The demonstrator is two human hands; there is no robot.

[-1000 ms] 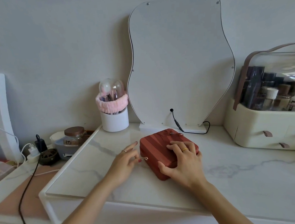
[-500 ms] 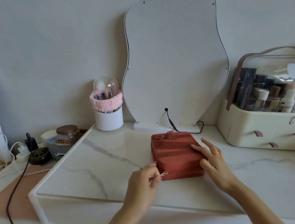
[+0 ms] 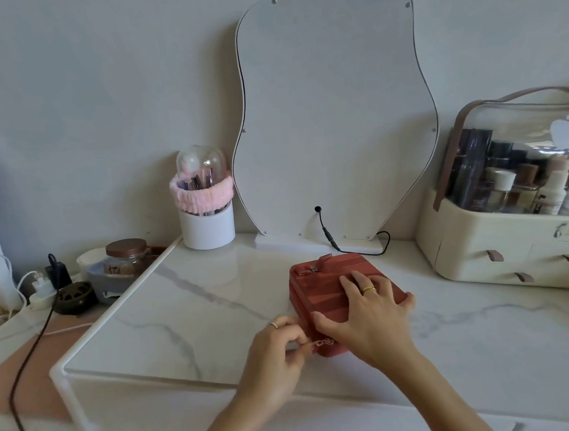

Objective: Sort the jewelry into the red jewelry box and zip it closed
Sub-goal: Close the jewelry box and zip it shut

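Right hand [image 3: 367,314] lay flat, fingers spread, on the red jewelry box [image 3: 320,281]. At its eight o'clock, the left hand [image 3: 275,357] pinched the zipper pull [image 3: 321,342] at the box's near corner.

One red jewelry box [image 3: 330,280], two hands, one mirror [image 3: 332,115], one brush holder [image 3: 207,225], one cosmetics organizer [image 3: 506,251].

The person is wearing no sleeves, both forearms showing bare, while the right hand [image 3: 365,314] is wearing a gold band [image 3: 368,289] on one of its fingers and the left hand [image 3: 276,357] is wearing a thin silver-looking ring [image 3: 274,325].
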